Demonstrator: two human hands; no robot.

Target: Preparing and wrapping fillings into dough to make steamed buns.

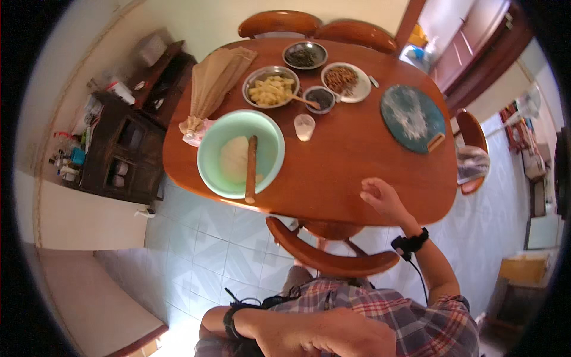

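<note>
My right hand (pixel 381 198) is over the front right of a wooden table (pixel 339 169), its fingers loosely bent and nothing in them. Close to the camera, in front of my chest, is my left hand (pixel 328 330); its fingertips are hidden. A pale green basin (pixel 276 154) stands at the table's front left, with a lump of dough (pixel 234 156) inside. Across its near rim leans a wooden rolling pin (pixel 250 169). A clear cup of white powder (pixel 304 128) stands to the right of the basin. On the right lies a round green board (pixel 392 116) dusted with flour.
Farther back are a metal bowl of yellow chunks (pixel 270 91), a small dark-filled bowl (pixel 319 99) with a wooden spoon (pixel 308 101), a plate of brown bits (pixel 363 89), another metal bowl (pixel 305 56) and a folded tan cover (pixel 214 80). A wooden chair (pixel 330 256) stands before me.
</note>
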